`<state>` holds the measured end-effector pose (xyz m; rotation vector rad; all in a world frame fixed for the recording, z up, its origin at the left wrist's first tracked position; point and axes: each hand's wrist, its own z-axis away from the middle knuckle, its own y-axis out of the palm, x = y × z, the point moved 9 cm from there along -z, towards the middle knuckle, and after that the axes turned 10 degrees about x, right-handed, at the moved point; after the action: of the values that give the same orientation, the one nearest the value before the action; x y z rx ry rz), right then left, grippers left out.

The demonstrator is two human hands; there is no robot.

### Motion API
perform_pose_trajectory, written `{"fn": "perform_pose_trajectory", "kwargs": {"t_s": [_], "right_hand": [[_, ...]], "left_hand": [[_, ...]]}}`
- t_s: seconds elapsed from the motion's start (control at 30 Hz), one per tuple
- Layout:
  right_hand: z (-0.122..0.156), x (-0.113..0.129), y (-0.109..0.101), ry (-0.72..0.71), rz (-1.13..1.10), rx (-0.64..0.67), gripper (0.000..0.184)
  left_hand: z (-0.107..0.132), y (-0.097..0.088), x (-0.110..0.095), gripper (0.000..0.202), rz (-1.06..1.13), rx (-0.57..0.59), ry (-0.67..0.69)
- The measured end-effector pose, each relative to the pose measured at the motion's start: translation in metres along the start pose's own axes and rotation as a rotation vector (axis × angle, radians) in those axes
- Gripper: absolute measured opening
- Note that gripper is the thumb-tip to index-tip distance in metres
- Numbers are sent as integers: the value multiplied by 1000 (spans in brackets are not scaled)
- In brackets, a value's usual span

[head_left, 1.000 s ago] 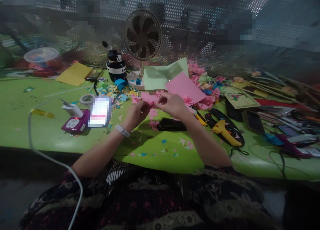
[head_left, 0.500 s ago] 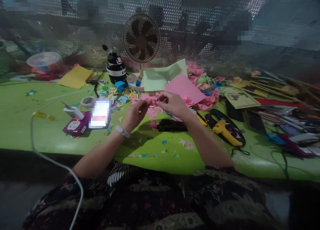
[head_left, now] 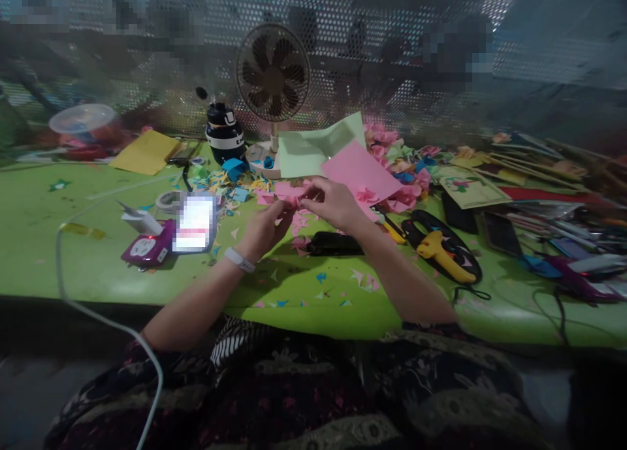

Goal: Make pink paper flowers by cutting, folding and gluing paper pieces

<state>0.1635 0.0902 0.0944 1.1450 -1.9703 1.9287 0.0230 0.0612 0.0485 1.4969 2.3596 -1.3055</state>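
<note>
My left hand [head_left: 267,229] and my right hand [head_left: 333,205] meet above the middle of the table, fingers pinched together. Between their fingertips is a small piece of pink paper [head_left: 296,200], partly covered by the fingers; its exact shape is hard to make out. Pink paper scraps [head_left: 300,223] lie under and around the hands. Just behind my right hand a pink sheet [head_left: 360,169] overlaps a pale green sheet [head_left: 306,153]. A black elongated object [head_left: 336,243] rests below my right wrist.
A lit phone [head_left: 194,223], a purple power socket [head_left: 147,246] and a tape roll [head_left: 169,202] lie left. Behind stand a dark bottle [head_left: 224,136] and a fan [head_left: 273,74]. A yellow glue gun [head_left: 443,254] lies right, near pink paper flowers [head_left: 409,192]. A white cable [head_left: 63,273] crosses the front edge.
My hands have drawn closer together, their fingertips now nearly touching around the pink paper. The view has shifted slightly; the things on the table stay in place.
</note>
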Motion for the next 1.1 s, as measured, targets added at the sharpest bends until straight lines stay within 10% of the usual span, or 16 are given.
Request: {"fn": "perform_pose_trajectory", "kwargs": {"t_s": [0.27,0.43,0.73,1.1], "right_hand": [[0,4,-1,-38,9,14,9],[-5,-13,-14,-34,-26,-57,26],[-3,-13,1,-66,-201,246,17],[-10,-21,8,-60,-242,137,5]], "left_hand": [[-2,-8,-18,16,-248,22,70],[-3,-10,-12,17,-196,-2,42],[-3,-13,0,15,-72,-51,8],[-6,-6,21,20,95,-64,-60]]}}
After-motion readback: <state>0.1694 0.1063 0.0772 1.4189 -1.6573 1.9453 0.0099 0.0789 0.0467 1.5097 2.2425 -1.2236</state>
